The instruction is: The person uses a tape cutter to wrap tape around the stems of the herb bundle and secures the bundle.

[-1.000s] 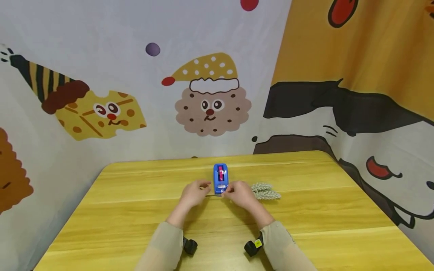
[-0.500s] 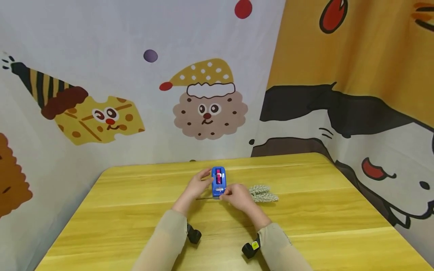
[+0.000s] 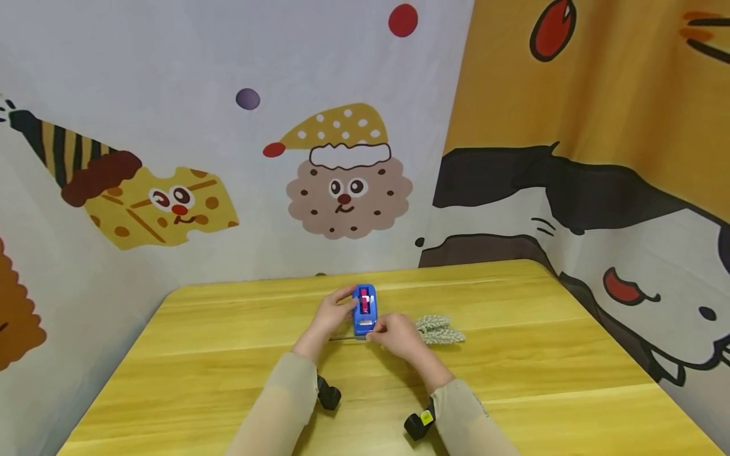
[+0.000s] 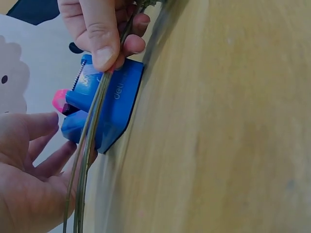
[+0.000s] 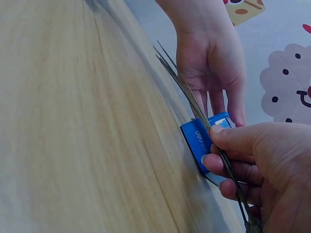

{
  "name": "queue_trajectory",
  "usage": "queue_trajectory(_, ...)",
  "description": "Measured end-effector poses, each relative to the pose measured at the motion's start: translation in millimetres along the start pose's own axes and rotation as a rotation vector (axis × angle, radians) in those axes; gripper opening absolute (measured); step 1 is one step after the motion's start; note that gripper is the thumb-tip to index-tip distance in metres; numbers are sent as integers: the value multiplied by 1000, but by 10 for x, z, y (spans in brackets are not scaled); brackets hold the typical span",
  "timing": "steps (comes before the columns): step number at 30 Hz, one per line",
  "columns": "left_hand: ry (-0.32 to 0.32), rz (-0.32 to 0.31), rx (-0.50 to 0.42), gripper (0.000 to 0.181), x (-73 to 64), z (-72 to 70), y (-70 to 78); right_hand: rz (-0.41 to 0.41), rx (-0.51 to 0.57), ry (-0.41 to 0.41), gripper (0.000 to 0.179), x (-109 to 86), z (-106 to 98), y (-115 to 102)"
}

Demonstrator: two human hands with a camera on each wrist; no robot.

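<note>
A blue tape dispenser (image 3: 365,320) with a pink tape wheel stands near the back of the table. My left hand (image 3: 331,315) is at its left side, fingers extended and fingertips against the blue body. Between thumb and fingers, my right hand (image 3: 399,334) pinches a bundle of thin dried stems (image 4: 90,126) in front of the dispenser. A small pinkish-red bit shows on the stems at the right thumb tip in the left wrist view. The bundle's pale green, wheat-like heads (image 3: 439,329) stick out to the right of that hand; its bare stem ends point left.
The wooden table (image 3: 228,386) extends around both hands, its back edge close behind the dispenser. A cartoon-printed cloth (image 3: 194,114) hangs along the back and sides. Black cameras (image 3: 329,394) sit at both wrists, below the beige sleeves (image 3: 279,392).
My left hand has moved from beside the stem ends up to the dispenser's left side. My right hand keeps its pinch on the stems. The head view has shifted slightly.
</note>
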State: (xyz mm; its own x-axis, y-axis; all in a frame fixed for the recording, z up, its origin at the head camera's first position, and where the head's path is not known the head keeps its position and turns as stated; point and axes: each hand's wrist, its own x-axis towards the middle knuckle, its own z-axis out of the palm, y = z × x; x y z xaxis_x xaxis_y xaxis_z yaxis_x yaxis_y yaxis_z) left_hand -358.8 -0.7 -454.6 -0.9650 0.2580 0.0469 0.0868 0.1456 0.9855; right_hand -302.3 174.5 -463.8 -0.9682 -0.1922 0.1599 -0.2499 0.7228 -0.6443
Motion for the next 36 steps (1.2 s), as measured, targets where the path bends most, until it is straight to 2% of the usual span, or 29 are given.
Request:
queue_trajectory(5,35,-19,45,38,21,10,-63,0,1,-6,20,-9,11,1)
queue_trajectory(9,48,-59,43,41,61,35,-96,6,-5,-10,21,-12,9,-5)
queue_trajectory(15,51,-79,37,41,71,48,-105,13,-9,-10,22,-12,7,-11)
queue_trajectory(29,54,-75,8,41,106,63,-124,15,-9,-4,21,-9,16,3)
queue_trajectory(36,63,-63,37,42,78,54,-94,-46,-141,7,20,-22,82,32)
